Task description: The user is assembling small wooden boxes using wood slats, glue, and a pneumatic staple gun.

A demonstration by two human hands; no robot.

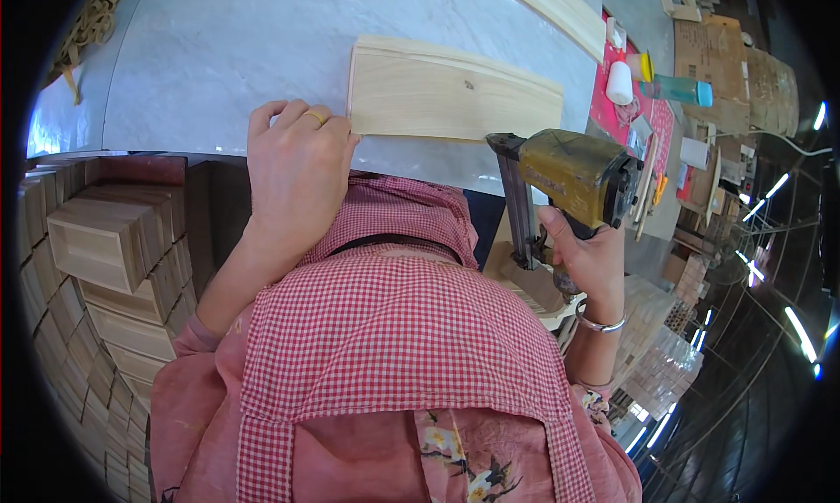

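Observation:
My left hand (pixel 300 166), with a ring on one finger, is closed at the left end of a pale wooden board piece (pixel 455 92). Its thumb touches the near left corner, and the bent fingertips are partly hidden. The wood lies along the front edge of the table, with a layered rim at its far side and a small dark knot in its face. In my right hand (pixel 588 256) is a worn yellow and black nail gun (pixel 569 178), gripped by the handle. The gun's nose is at the near right part of the wood; whether they touch, I cannot tell.
A pale tabletop (pixel 227 66) stretches ahead. Wooden boxes (pixel 105 241) are stacked at the left below it. To the right are a white bottle (pixel 619 83), a teal bottle (pixel 678 90) and cardboard (pixel 709 61). More wooden strips (pixel 560 13) lie at the far side.

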